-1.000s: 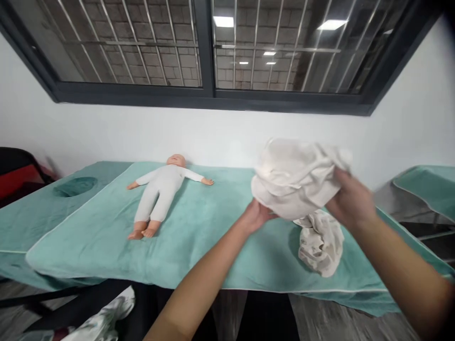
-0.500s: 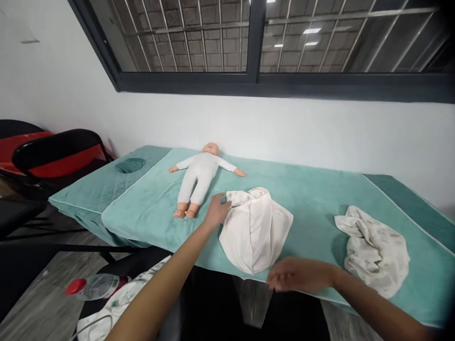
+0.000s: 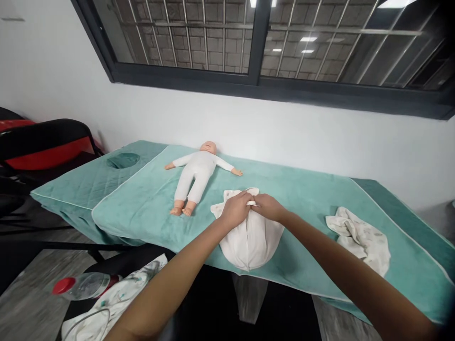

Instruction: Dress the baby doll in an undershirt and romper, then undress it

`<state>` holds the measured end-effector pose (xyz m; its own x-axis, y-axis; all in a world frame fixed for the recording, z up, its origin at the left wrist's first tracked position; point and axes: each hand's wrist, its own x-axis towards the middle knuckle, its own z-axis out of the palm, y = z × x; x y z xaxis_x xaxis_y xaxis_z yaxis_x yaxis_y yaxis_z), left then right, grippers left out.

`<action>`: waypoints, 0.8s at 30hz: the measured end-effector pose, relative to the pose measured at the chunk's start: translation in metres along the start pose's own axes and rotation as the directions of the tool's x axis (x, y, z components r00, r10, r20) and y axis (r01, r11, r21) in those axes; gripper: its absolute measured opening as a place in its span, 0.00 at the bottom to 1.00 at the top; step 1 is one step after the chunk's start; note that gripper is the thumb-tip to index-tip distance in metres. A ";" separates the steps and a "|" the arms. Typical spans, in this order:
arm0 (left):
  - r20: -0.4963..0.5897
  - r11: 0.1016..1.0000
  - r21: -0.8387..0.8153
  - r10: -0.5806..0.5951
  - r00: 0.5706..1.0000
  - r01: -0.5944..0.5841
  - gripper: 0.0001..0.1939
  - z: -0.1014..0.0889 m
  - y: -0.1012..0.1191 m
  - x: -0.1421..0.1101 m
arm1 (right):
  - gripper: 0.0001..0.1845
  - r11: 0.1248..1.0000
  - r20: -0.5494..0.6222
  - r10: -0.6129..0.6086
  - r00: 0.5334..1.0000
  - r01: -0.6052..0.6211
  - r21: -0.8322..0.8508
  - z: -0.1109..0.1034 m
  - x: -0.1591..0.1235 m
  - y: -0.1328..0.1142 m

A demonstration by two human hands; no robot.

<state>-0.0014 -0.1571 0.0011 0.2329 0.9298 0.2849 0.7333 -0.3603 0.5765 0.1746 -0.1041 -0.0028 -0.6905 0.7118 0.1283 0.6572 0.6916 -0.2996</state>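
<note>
A white cloth garment (image 3: 250, 244), inside out with its seam showing, lies at the front edge of the green-covered bed (image 3: 298, 189). My left hand (image 3: 236, 208) is closed on its upper part. Right beside it, my right hand (image 3: 268, 206) pinches the same fabric, and a small white fold shows between the two hands. My fingers hide most of the garment's top. Further back on the left, a baby doll (image 3: 197, 173) in a white bodysuit lies on its back with its arms spread.
A crumpled patterned cloth (image 3: 366, 239) lies on the bed's right side. At lower left, a red-capped bottle (image 3: 87, 285) and another printed cloth (image 3: 117, 298) rest on a black chair. Folding chairs (image 3: 46, 147) stand at the left. A barred window (image 3: 199, 38) is above.
My right hand has risen from the bed's front edge to the garment's top. My left hand has shifted right and closed on the fabric, which is now gathered between both hands.
</note>
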 end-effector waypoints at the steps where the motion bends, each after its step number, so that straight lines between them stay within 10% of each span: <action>1: -0.025 0.999 0.034 0.042 0.999 -0.041 0.14 -0.014 0.003 -0.003 | 0.13 1.000 0.010 0.007 1.000 -0.007 -0.012 -0.009 0.000 -0.002; 7: -0.185 0.957 0.288 0.078 0.980 -0.022 0.14 -0.094 0.018 -0.014 | 0.23 1.000 -0.070 0.025 0.997 -0.025 -0.006 -0.085 -0.007 -0.016; 14: -0.359 0.842 0.532 0.128 0.925 0.090 0.14 -0.140 0.053 -0.023 | 0.14 0.973 -0.202 0.086 0.976 -0.126 -0.194 -0.159 -0.040 -0.042; 19: -0.391 0.848 0.495 0.024 0.920 0.189 0.16 -0.146 0.056 -0.029 | 0.14 0.901 -0.226 0.299 0.927 -0.353 -0.254 -0.171 -0.070 -0.034; 24: -0.342 0.954 0.206 -0.140 0.929 0.219 0.15 -0.130 0.036 -0.030 | 0.17 0.942 -0.225 0.270 0.936 -0.305 -0.138 -0.145 -0.106 -0.008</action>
<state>-0.0650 -0.2071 0.1126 -0.1043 0.8891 0.4456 0.8818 -0.1246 0.4549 0.2861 -0.1669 0.1227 -0.4007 0.8808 0.2523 0.8718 0.4513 -0.1908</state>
